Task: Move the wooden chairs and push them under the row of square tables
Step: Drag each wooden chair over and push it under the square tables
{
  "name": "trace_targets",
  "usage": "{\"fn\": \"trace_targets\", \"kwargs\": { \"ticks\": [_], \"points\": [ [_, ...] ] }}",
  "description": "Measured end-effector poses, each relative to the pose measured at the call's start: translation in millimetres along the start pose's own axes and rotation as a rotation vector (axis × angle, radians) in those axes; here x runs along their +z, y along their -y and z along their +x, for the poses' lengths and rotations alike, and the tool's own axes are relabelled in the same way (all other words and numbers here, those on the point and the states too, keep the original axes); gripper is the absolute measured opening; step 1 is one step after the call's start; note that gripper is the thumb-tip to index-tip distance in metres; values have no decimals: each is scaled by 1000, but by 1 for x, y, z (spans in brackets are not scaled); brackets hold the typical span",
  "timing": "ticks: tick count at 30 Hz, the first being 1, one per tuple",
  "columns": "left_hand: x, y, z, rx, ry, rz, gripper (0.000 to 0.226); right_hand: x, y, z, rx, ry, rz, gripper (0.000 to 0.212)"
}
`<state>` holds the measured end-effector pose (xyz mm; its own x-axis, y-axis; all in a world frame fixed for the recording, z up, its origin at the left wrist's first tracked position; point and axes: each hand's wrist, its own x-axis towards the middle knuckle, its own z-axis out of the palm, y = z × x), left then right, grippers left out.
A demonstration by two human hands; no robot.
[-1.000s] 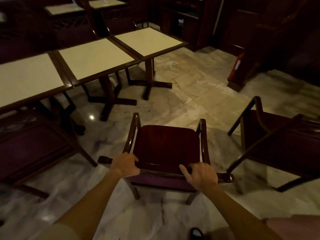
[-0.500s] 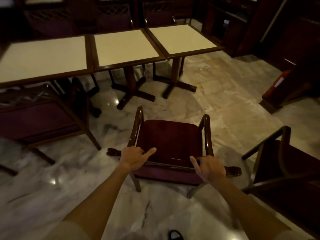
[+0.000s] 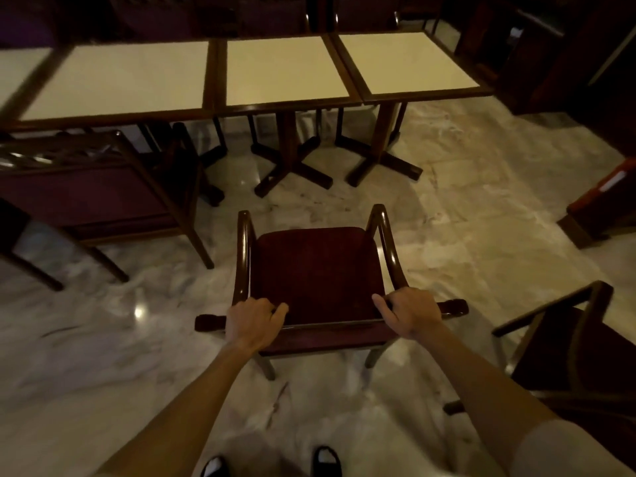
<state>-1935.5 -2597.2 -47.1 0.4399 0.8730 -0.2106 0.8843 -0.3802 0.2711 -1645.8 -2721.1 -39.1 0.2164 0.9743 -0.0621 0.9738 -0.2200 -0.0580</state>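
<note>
Wooden chair faces the tables, its back rail held by left grip and right grip.

Readable text: none.
Table tops: plain cream surfaces, no markings.
Chair: no label or brand visible.
Red object at right edge: carries a pale patch, too blurred to read.

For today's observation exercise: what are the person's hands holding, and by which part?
Both hands, left hand and right hand, grip the wooden chair by its top back rail.
</note>
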Motion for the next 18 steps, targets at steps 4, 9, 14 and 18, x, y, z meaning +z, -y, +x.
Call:
{"fn": "trace_targets", "kwargs": {
  "ticks": [4,9,14,18],
  "points": [
    [-4,8,15,-19,0,1,59,-1,-1,33,-37,-15,9,62],
    [-16,9,35,-70,-38,22,57,2,2,62,-35,-30,2,57],
    [-22,12,61,-108,-47,33,58,1,0,90,-40,-12,3,58],
    [-29,10,81,-133,-50,45,58,0,-2,112,-43,-6,21,57]
  ]
}}
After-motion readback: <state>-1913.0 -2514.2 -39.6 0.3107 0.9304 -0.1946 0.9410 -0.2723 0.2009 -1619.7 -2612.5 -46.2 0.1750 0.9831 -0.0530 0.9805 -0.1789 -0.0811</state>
